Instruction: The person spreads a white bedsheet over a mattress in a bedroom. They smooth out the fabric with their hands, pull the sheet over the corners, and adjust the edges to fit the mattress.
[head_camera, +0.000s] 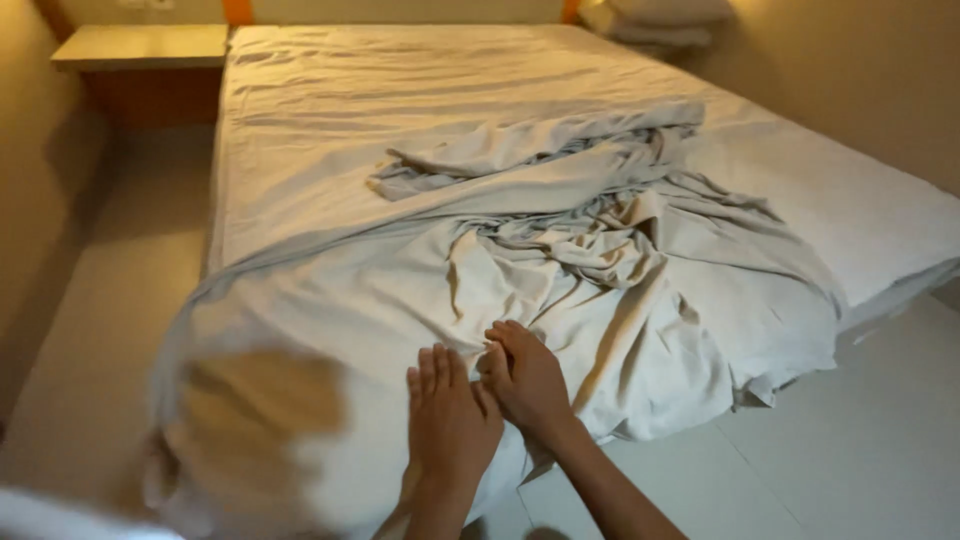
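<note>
Low wooden bedside shelf (140, 45) at the head of the bed, far up and left of the grips, against the wall. Folded pale pillows (665, 22) stacked at the far right corner, well apart from the grips. Pale tiled floor (860, 440) just right of the grips; blurred pale object (250, 430) close on their left.

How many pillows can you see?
2, it seems: pale soft pillows stacked at the far right corner beside the bed, one on top and one beneath. They are cut off by the picture edge, so more may be hidden.
</note>
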